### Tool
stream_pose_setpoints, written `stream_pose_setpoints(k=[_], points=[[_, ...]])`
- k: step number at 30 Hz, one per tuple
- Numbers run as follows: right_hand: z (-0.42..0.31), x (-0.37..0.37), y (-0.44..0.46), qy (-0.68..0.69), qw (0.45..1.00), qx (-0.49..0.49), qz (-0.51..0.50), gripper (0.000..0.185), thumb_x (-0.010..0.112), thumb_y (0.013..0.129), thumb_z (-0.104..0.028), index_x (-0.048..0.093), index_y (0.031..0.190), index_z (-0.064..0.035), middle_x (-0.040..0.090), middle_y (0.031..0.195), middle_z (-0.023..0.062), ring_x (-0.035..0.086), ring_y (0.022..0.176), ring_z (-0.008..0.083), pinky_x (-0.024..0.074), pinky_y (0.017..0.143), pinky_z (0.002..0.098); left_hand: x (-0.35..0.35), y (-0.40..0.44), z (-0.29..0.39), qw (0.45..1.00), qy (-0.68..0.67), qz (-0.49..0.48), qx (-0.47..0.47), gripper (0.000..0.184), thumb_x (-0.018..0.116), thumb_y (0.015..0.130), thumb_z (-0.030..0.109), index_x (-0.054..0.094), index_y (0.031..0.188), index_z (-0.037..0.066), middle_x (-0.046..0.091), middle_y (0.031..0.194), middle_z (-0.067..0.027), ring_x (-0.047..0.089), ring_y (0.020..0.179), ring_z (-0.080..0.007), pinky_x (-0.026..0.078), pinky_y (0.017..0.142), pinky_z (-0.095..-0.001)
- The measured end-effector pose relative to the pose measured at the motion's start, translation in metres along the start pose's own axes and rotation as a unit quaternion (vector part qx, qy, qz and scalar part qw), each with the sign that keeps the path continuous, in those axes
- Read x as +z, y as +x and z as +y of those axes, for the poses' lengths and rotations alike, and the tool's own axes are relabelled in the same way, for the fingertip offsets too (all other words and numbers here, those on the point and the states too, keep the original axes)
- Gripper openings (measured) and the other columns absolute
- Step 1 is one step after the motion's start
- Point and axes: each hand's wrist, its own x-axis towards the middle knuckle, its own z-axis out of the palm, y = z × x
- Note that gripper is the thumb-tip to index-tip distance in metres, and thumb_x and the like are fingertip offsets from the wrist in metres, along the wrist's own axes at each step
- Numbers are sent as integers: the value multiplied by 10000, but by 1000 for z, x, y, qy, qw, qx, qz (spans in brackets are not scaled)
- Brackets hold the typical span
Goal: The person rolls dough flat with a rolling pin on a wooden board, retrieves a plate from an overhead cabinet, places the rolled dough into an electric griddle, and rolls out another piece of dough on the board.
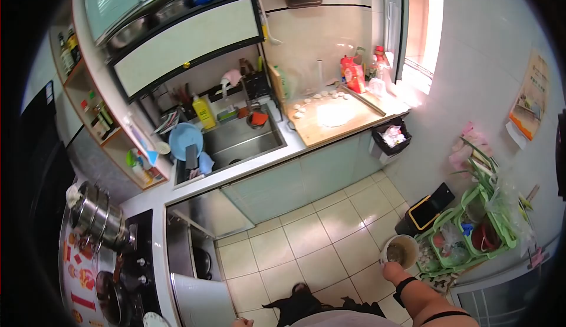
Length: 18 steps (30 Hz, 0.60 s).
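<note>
My right hand (391,272) is closed on the near rim of a round, cream-coloured bowl (410,261). Something greyish-brown lies in the bottom of the bowl, too small to make out. The bowl is over the tiled floor, close beside a green plastic rack (453,258) of bags and vegetables. Only a small part of my left hand (243,322) shows at the bottom edge, near a white cabinet door; its fingers are mostly cut off.
A wooden board (306,131) with small dough pieces lies on the far counter. Left of it is a steel sink (242,146) with a blue basin (186,140). A stacked steamer (97,212) stands by the stove. A black-and-yellow bin (425,210) stands near the rack.
</note>
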Motion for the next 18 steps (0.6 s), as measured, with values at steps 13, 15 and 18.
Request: stream_pose_setpoints(k=[13, 15, 18], points=[[44, -143, 164, 94, 987, 119, 49, 305, 578, 814, -323, 701, 903, -58, 680, 926, 191, 642, 909, 367, 510, 821, 453, -125, 283, 317, 982, 62, 21, 178, 323, 569, 839, 374, 701, 976, 112, 679, 940, -153, 625, 942, -344, 509, 837, -436], [36, -178, 191, 100, 980, 95, 143, 255, 612, 782, -288, 707, 896, -80, 677, 826, 187, 652, 799, 377, 525, 756, 446, -151, 310, 401, 966, 51, 22, 252, 301, 569, 856, 362, 684, 1013, 132, 652, 1007, -148, 594, 1013, -341, 490, 886, -436], [29, -233, 242, 127, 967, 107, 195, 202, 639, 766, -253, 693, 821, -67, 676, 829, 175, 653, 802, 360, 526, 755, 448, -178, 354, 516, 917, 65, 27, 392, 327, 591, 868, 340, 638, 1105, 120, 600, 1120, -160, 558, 1088, -334, 465, 929, -427]])
